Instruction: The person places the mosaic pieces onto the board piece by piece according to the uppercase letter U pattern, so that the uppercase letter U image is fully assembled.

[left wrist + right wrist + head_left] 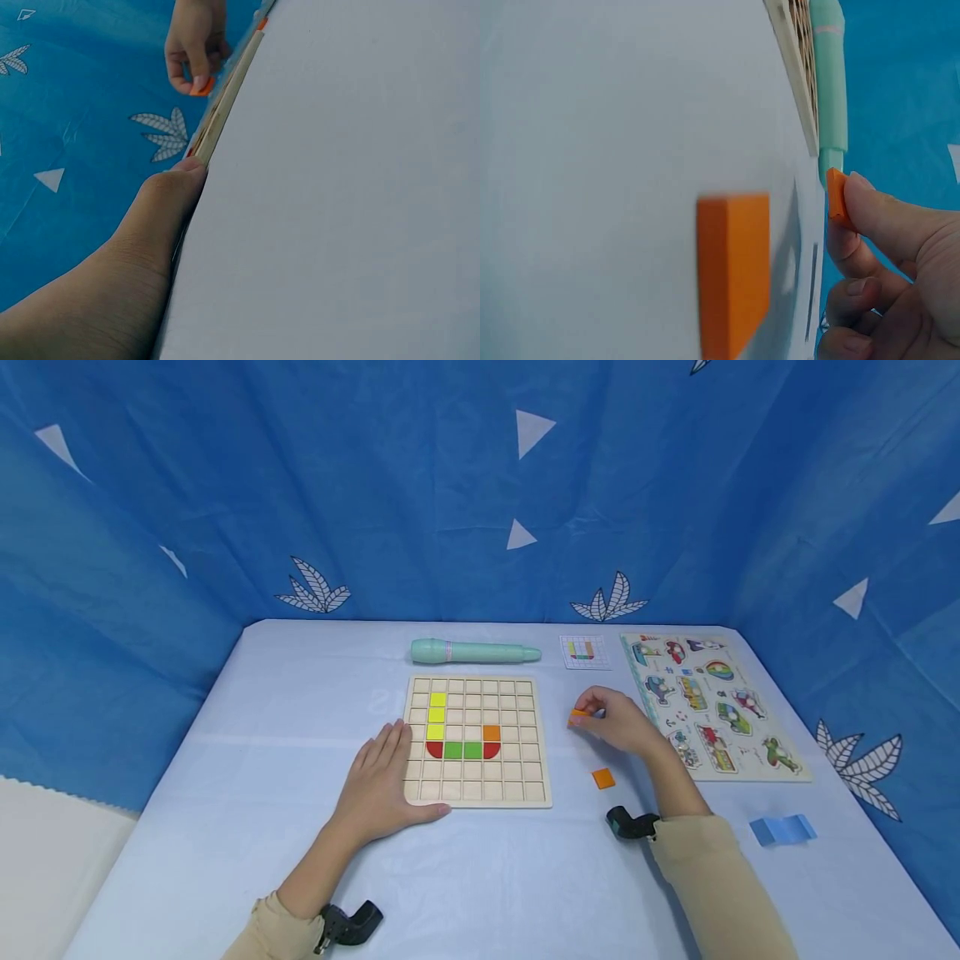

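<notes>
A wooden grid board point(517, 785) lies mid-table, with several yellow tiles point(437, 715) in a column. Below them a row runs red, green, green, red, and one orange tile point(491, 733) sits above the right red quarter-round piece point(491, 750). My left hand point(378, 789) rests on the board's left edge, fingers straight and thumb along the near edge. Right of the board, my right hand point(617, 720) pinches an orange square tile point(838, 196) between thumb and fingers, raised off the table. Another orange tile point(603, 778) lies on the table nearer to me.
A mint-green microphone-shaped stick point(476, 652) lies behind the board. To its right is a small pattern card point(585, 652) printed with a coloured U shape. A picture puzzle board point(712, 706) lies at the right, and a folded blue piece point(783, 830) sits near the right edge.
</notes>
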`<action>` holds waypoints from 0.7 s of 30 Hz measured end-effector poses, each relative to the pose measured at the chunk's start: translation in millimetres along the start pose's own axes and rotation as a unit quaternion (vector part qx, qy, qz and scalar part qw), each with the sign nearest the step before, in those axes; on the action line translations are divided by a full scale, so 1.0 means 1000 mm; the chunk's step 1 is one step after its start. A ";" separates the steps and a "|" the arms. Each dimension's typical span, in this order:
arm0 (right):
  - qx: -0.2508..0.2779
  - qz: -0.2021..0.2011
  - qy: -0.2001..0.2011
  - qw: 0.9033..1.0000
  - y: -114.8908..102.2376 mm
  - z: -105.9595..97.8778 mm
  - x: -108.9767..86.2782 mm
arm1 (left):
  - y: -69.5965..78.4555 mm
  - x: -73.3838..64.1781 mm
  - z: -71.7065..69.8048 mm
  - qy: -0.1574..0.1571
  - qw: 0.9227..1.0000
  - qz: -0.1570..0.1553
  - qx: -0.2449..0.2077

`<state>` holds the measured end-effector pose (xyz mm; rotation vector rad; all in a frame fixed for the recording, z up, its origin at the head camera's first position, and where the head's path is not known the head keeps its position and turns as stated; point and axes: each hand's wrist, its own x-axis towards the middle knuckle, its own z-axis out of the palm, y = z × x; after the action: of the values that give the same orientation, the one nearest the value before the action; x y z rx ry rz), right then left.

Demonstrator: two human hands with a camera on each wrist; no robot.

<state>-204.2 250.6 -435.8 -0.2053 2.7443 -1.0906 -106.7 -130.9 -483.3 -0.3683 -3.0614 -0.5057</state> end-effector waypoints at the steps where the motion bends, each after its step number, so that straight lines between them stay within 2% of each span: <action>1: 0.004 -0.001 -0.002 1.000 -0.003 0.002 0.001 | 0.000 0.000 0.000 0.000 1.000 0.000 0.000; 9: 0.013 -0.016 -0.016 1.000 -0.031 0.020 0.011 | 0.001 0.000 0.000 0.007 1.000 0.004 -0.002; 14: 0.017 -0.042 -0.022 0.999 -0.047 0.031 0.018 | 0.000 0.000 0.001 0.011 1.000 0.006 -0.001; 21: 0.042 -0.079 -0.041 0.995 -0.068 0.045 0.029 | -0.001 0.000 0.001 0.000 1.000 0.002 0.001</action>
<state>-218.0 165.8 -423.9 -0.4516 2.6411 -1.2043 -107.4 -131.6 -484.8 -0.3748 -3.0594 -0.5037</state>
